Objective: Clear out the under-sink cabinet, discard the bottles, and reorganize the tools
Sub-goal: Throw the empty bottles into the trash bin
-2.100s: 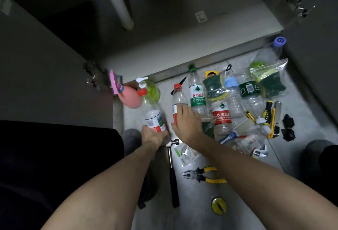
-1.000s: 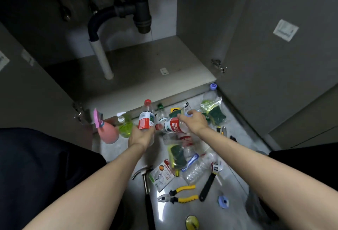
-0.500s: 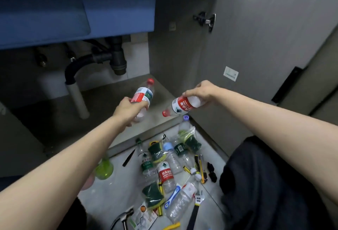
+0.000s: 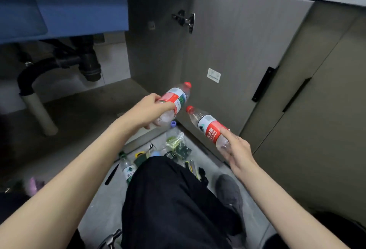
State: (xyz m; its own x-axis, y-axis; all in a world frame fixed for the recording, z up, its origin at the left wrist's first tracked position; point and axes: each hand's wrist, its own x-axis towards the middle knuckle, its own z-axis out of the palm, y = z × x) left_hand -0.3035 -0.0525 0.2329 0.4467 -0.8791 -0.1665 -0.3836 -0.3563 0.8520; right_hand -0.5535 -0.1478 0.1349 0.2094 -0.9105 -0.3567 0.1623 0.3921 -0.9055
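My left hand (image 4: pixel 149 110) grips a clear plastic bottle with a red cap and red label (image 4: pixel 175 97), held up in front of the open cabinet. My right hand (image 4: pixel 235 149) holds a second red-capped bottle (image 4: pixel 208 127) by its base, cap pointing up and left. The two bottles are close but apart. On the floor below lie a green-capped bottle (image 4: pixel 126 167), a blue-capped bottle (image 4: pixel 172 128) and a bagged green sponge (image 4: pixel 179 145). My dark trouser leg (image 4: pixel 174 199) hides most of the pile.
The cabinet floor (image 4: pixel 89 108) lies under a blue sink basin (image 4: pixel 65 9) and black drain pipe (image 4: pixel 87 64). An open cabinet door (image 4: pixel 237 54) stands on the right. My grey shoe (image 4: pixel 229 191) rests on the floor. A hammer head (image 4: pixel 111 238) shows at bottom.
Both hands lifted a red-capped bottle each off the floor and raised them. My view rose and swung right; my right hand has lowered and my leg now covers most of the floor items.
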